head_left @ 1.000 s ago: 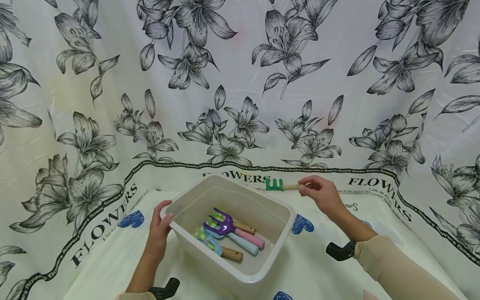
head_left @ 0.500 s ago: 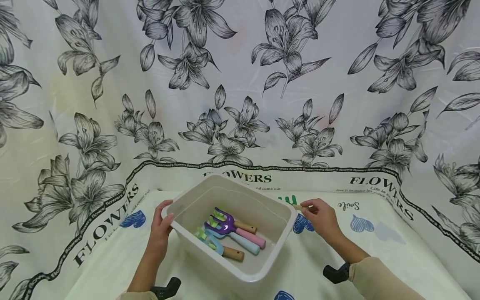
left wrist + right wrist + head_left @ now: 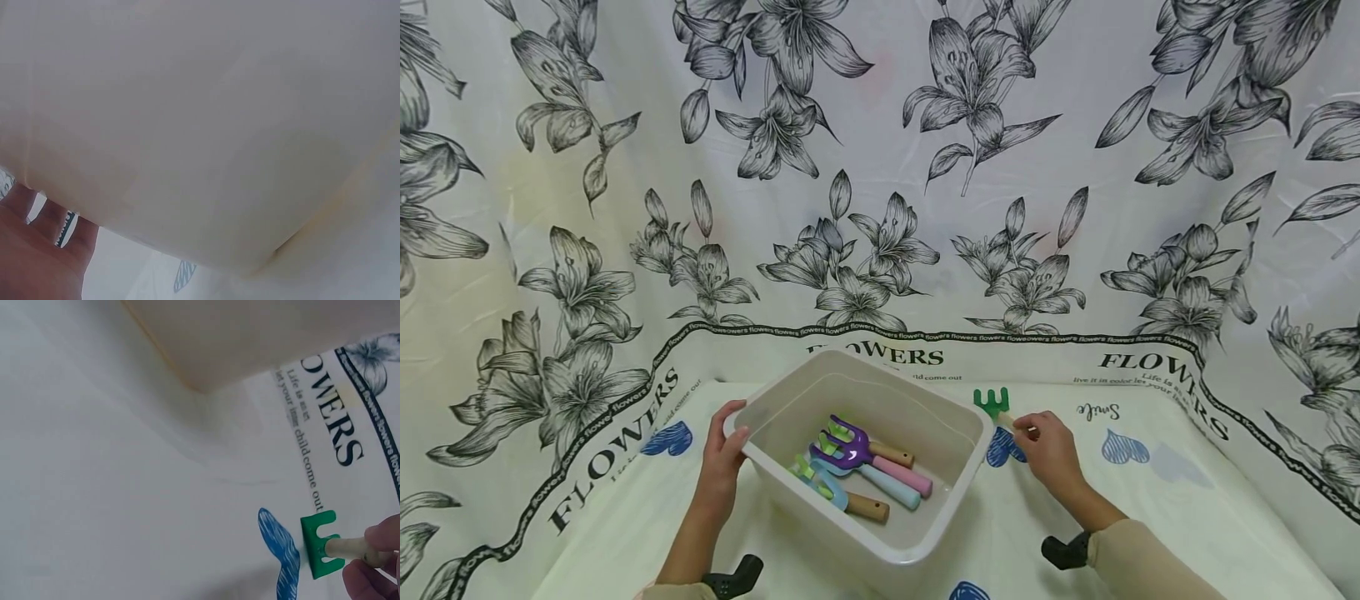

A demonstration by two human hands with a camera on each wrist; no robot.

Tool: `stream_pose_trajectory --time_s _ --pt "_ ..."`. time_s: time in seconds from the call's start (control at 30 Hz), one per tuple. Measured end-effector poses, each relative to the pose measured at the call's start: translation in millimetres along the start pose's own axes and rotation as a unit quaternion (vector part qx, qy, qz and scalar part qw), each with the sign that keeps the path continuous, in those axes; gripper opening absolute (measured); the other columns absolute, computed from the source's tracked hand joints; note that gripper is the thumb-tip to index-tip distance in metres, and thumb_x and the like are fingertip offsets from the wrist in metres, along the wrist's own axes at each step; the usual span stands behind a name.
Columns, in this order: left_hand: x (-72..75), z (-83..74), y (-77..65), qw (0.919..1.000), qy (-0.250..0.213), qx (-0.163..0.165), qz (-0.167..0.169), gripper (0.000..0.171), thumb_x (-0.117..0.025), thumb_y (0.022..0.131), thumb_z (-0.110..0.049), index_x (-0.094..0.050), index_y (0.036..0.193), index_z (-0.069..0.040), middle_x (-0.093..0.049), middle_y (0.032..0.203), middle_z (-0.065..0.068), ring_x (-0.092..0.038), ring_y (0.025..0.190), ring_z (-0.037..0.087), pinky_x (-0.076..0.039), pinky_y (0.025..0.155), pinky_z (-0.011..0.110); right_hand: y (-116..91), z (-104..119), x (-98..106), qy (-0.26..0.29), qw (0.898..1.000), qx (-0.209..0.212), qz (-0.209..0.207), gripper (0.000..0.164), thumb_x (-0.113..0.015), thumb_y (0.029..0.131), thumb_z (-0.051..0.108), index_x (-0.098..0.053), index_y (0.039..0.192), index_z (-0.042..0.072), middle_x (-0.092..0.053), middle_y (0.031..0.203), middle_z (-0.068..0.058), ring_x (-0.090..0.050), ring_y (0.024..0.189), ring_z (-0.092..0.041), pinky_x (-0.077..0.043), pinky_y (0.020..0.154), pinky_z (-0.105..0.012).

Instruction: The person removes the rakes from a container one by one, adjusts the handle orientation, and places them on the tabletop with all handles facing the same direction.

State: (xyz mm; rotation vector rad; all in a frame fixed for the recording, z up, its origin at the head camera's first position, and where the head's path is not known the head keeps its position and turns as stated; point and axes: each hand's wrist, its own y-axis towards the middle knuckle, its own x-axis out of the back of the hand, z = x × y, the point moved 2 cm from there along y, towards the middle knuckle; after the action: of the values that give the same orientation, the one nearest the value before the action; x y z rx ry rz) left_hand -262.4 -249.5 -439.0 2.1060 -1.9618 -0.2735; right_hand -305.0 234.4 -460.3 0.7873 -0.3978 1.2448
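Observation:
My left hand (image 3: 721, 454) grips the left corner of a pale grey plastic bin (image 3: 925, 417), tilted so its inside faces me. My right hand (image 3: 1051, 457) pinches the wooden handle of a small green hand rake (image 3: 992, 402) beside the bin's right rim; its tines point up and away. The right wrist view shows the thumb and fingers around the handle end of the rake (image 3: 320, 545). Inside the bin lie a purple garden fork (image 3: 852, 452) with a pink handle, a light blue handle (image 3: 891, 487), and a light blue tool with a wooden handle (image 3: 867, 508).
Another wooden handle (image 3: 891, 454) and light green tines lie partly hidden under the purple fork. The pale cloth (image 3: 1150, 533) carries blue heart prints. A curtain (image 3: 880, 167) with black flower drawings hangs behind. The bin's outer wall (image 3: 187, 125) fills most of the left wrist view.
My right hand has lowered the rake from above the bin's far side to beside its right rim, briefly partly hidden by the bin; the tines now angle upward. My left hand holds the bin still.

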Motion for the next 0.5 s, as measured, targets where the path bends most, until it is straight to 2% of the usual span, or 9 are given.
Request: stream_pose_trajectory --time_s 0.17,0.5 --pt "0.1 0.5 0.5 1.0000 0.000 0.001 -0.003 0.048 -0.038 0.105 -0.031 -0.024 0.149 -0.018 -0.030 0.148 0.000 -0.039 0.129 0.022 -0.027 0.108 0.050 5.2 -7.9 -4.6 -0.006 1.000 0.003 0.007 0.015 -0.067 0.085 0.001 -0.070 0.099 0.001 -0.059 0.094 -0.009 -0.059 0.087 -0.025 -0.052 0.069 -0.033" --pt "-2.5 -3.7 -1.0 0.9999 -0.005 -0.011 0.001 0.046 -0.037 0.105 -0.029 -0.025 0.147 -0.016 -0.032 0.146 0.006 -0.041 0.125 0.023 -0.028 0.106 0.048 14.2 -23.6 -17.3 0.008 0.997 -0.050 0.060 0.012 -0.064 0.087 0.004 -0.068 0.098 0.002 -0.064 0.095 -0.009 -0.060 0.084 -0.024 -0.051 0.062 -0.032"
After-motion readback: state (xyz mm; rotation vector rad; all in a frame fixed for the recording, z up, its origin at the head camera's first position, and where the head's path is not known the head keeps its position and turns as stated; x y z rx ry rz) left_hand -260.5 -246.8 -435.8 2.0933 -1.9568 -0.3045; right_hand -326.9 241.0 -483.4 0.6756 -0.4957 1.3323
